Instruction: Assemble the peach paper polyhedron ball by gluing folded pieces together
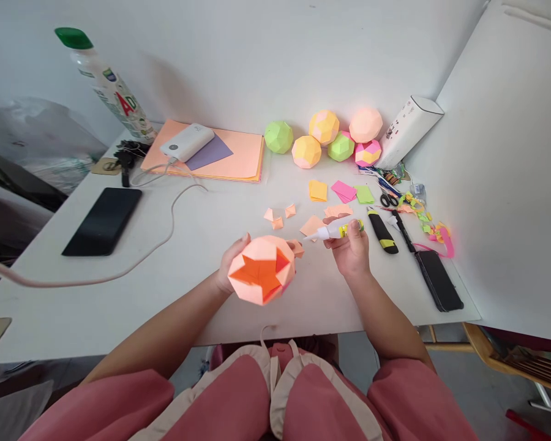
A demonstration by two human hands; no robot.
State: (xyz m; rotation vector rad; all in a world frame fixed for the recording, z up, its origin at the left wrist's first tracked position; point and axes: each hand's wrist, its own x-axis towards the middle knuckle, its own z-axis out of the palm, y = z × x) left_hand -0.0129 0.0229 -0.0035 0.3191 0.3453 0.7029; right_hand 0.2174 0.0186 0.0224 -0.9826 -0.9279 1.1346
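Note:
My left hand (232,260) grips a peach paper ball (241,290) whose near side has a star-shaped opening showing orange inside. A small folded peach paper piece (297,248) is at the ball's right side, by the fingertips of that hand, which are partly hidden behind the ball. In my right hand (350,250) is a white glue bottle (337,229), held sideways with its thin nozzle pointing left at the small piece. I cannot tell whether the nozzle touches it. Several small folded peach pieces (278,223) and flat peach paper squares (312,226) lie just beyond.
Finished paper balls (307,152) line the wall at the back. Yellow, pink and green paper slips (344,191) lie before them. A cutter (382,231), scissors (388,199) and a black phone (438,280) are at right. At left are another phone (103,222), a cable (160,244) and a power bank (187,142).

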